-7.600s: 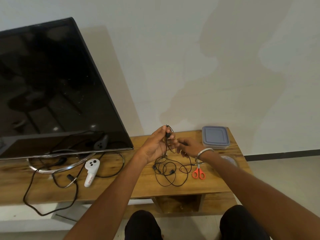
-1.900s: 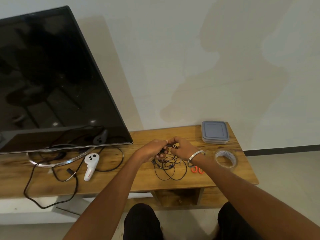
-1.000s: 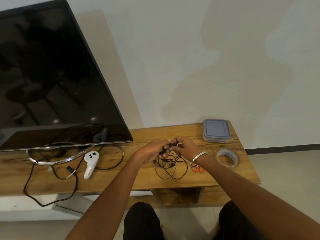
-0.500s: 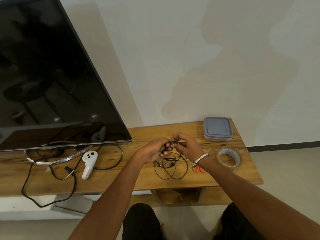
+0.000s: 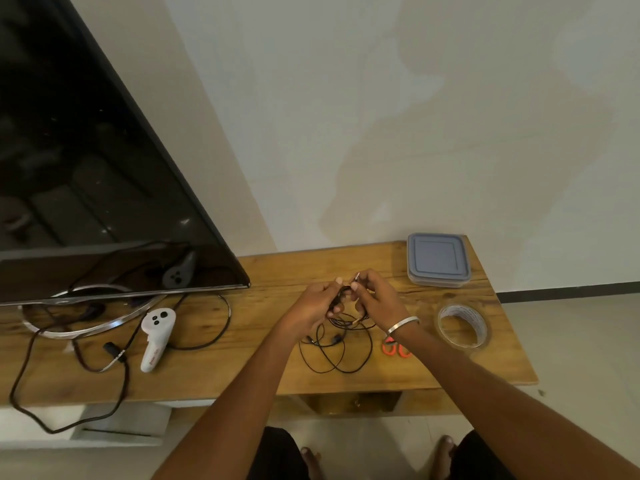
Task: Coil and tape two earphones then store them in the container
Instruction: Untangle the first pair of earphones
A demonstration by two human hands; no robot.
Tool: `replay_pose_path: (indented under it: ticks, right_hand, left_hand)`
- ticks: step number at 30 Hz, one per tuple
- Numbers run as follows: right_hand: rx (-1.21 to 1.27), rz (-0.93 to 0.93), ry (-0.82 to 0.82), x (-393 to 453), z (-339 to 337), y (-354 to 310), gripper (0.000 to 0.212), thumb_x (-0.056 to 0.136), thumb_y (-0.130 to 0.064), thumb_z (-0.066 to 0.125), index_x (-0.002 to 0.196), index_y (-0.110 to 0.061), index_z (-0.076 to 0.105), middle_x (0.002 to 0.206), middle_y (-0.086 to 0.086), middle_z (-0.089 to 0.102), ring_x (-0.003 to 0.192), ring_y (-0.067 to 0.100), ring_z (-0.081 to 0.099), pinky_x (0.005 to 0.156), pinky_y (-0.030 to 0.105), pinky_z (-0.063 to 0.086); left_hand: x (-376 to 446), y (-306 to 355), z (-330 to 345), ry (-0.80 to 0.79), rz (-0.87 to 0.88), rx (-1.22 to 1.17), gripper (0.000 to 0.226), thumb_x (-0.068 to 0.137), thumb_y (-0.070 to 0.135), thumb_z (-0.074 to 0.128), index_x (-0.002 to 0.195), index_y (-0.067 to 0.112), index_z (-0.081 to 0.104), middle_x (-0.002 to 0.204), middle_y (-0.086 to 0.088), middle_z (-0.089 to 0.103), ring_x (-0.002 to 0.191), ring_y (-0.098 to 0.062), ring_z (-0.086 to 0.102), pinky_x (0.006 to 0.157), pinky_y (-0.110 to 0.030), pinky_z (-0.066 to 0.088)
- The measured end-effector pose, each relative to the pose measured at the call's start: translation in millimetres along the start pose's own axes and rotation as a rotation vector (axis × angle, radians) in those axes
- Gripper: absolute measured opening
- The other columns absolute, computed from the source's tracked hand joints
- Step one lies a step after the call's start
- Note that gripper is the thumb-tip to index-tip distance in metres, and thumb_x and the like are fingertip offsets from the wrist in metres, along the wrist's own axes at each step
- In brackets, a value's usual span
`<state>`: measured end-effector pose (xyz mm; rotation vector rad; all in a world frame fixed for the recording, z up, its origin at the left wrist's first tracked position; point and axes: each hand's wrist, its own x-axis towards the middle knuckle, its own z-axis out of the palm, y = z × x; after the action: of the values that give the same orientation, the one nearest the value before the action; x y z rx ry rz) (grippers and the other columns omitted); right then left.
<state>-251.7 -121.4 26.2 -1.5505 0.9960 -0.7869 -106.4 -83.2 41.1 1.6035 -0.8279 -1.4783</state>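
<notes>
Black earphone cables [image 5: 334,353] lie in loose loops on the wooden table [image 5: 263,368]. My left hand [image 5: 311,308] and my right hand [image 5: 377,301] meet just above them, both pinching a small coiled part of an earphone cable between the fingertips. The rest of the cable hangs down to the tangle on the table. A grey lidded container [image 5: 438,259] stands at the back right. A clear tape roll [image 5: 464,326] lies right of my right wrist. Orange scissors [image 5: 394,348] show partly under my right forearm.
A large black TV [image 5: 86,174] on a metal ring stand fills the left. A white controller [image 5: 156,336] and black power cables [image 5: 69,386] lie in front of it. The table's right edge drops to a tiled floor.
My hands came down from a raised hold to just above the table and closed together on the cable. The camera tilted, shifting the view slightly.
</notes>
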Motion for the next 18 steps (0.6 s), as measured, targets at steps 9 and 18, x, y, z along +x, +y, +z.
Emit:
replay_pose_path:
  ticks: [9,18]
  right_hand:
    - [-0.113,0.162,0.083,61.3,-6.7,37.2,0.012,0.095,-0.010,0.050,0.101,-0.001,0.053,0.071,0.002,0.058,0.056,0.011,0.051,0.054,0.023,0.043]
    - [-0.334,0.164,0.105,104.8,-9.1,76.8,0.015,0.094,-0.011,0.051,0.103,0.000,0.057,0.100,0.013,0.063,0.088,0.023,0.057,0.074,0.026,0.041]
  left_hand:
    - [56.5,-16.6,6.7,0.156,0.285,0.383,0.026,0.097,0.019,0.057,0.121,0.016,0.066,0.098,0.000,0.070,0.066,-0.009,0.063,0.062,-0.021,0.053]
    - [114.3,-33.3,18.5,0.404,0.369,0.619,0.012,0.095,0.018,0.057,0.104,0.012,0.064,0.094,-0.002,0.062,0.079,-0.011,0.054,0.063,-0.016,0.040]
